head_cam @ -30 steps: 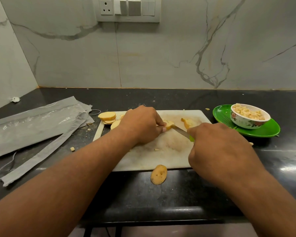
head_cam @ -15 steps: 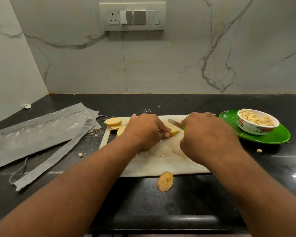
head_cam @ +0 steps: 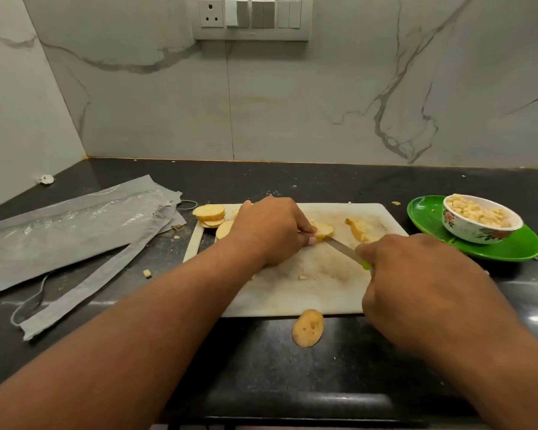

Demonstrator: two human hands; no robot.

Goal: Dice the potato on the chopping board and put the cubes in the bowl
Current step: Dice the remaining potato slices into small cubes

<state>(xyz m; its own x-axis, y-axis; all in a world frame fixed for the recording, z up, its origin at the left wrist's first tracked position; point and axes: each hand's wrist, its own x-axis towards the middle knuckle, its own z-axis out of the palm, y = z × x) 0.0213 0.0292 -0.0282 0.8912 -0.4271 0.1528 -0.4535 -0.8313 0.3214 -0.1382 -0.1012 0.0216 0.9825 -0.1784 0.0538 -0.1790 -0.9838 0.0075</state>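
On the white chopping board (head_cam: 295, 293), my left hand (head_cam: 271, 231) holds a potato slice (head_cam: 323, 229) down under curled fingers. My right hand (head_cam: 416, 283) grips a green-handled knife (head_cam: 343, 249), its blade tip against that slice. A cut strip of potato (head_cam: 359, 229) lies just right of it. Several more slices (head_cam: 210, 214) are stacked at the board's far left corner. A floral bowl (head_cam: 479, 223) holding potato cubes stands on a green plate (head_cam: 510, 249) to the right.
A potato end piece (head_cam: 308, 327) lies on the black counter just in front of the board. Grey plastic packaging (head_cam: 66, 225) with a cord covers the counter at left. A stray cube (head_cam: 147, 273) lies near it. The marble wall is behind.
My right hand has drawn the knife back toward me, so the blade and the cut strip on the right now show. My left hand still holds the slice.
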